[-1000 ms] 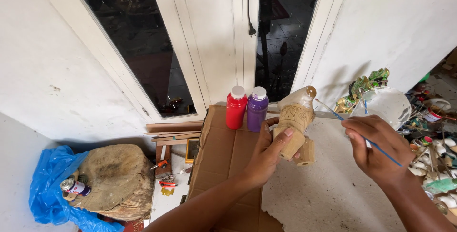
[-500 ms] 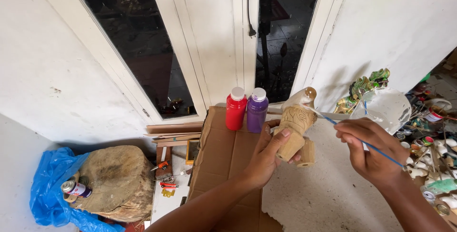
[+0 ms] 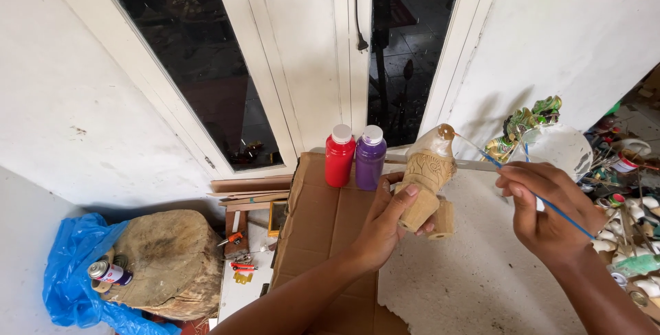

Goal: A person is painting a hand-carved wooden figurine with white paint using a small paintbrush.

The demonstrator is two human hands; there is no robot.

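Your left hand grips the carved, unpainted wooden figure above the brown cardboard sheet, beside red and purple paint bottles, while your right hand pinches a thin blue-handled brush touching its head.

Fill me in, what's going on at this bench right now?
A person is painting a small carved wooden figure. The left hand grips it by its base, upright above a cardboard sheet. The right hand holds a thin blue brush with its tip at the figure's whitish top. A red paint bottle and a purple paint bottle stand capped just behind.
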